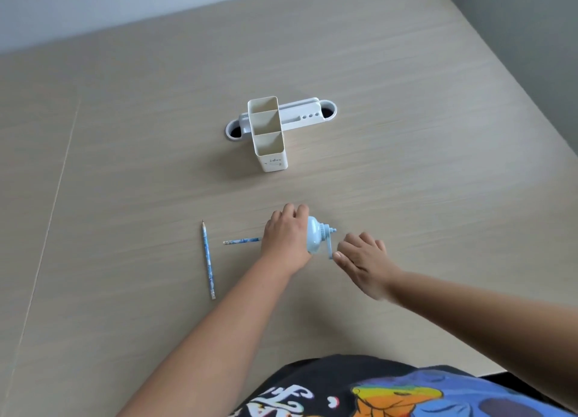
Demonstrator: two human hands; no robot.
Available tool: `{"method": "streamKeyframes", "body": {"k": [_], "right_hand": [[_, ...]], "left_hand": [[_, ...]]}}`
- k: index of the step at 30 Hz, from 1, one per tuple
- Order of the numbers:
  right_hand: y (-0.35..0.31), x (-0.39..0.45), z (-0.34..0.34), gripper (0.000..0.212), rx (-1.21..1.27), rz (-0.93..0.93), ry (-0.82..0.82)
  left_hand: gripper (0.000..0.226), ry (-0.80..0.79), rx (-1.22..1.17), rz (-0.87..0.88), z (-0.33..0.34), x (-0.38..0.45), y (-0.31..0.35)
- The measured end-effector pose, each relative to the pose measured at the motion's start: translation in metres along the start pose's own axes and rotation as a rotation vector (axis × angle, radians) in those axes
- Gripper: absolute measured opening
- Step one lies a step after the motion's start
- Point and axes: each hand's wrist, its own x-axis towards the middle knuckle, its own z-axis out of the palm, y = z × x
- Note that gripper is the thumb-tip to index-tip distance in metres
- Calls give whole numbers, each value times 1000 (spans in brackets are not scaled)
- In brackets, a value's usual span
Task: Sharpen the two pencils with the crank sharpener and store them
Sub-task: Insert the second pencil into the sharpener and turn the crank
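Organizer point(271, 135) beyond sharpener point(316, 234); spare pencil point(208, 259) left.

From my seat the table point(406, 135) reads as pale wood-grain laminate, matt and smooth. The crank sharpener point(316, 233) looks like light blue moulded plastic with a slight sheen. The pen holder point(271, 154) seems cream plastic, smooth and satin. Both pencils, one lying free point(208, 260) and one in the sharpener point(242, 240), wear a glossy blue printed coating. The shirt point(391, 394) is printed cloth.
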Motion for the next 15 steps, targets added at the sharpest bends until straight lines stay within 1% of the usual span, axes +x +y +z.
{"method": "streamKeyframes", "body": {"k": [1, 3, 5, 6, 8, 10, 12, 15], "right_hand": [[-8, -1, -3, 44, 109, 27, 31], [-23, 11, -11, 42, 245, 73, 181], [-30, 33, -20, 45, 254, 127, 308], [-30, 46, -24, 46, 236, 156, 341], [-23, 68, -26, 42, 147, 214, 342], [-12, 80, -19, 41, 58, 243, 296], [-4, 84, -12, 40, 36, 268, 242], [5, 81, -13, 35, 69, 270, 170]], "left_hand": [[65, -4, 7, 2, 0, 0, 0], [66, -16, 17, 4, -1, 1, 0], [67, -28, 0, 2, -3, 2, 0], [67, -32, -7, 7, -4, 2, 0], [67, -35, -10, 19, -4, 2, 0], [67, -23, -15, 13, -4, 1, 0], [68, -5, -23, 0, -2, 0, 0], [67, 8, -38, -9, -1, 0, -1]]}}
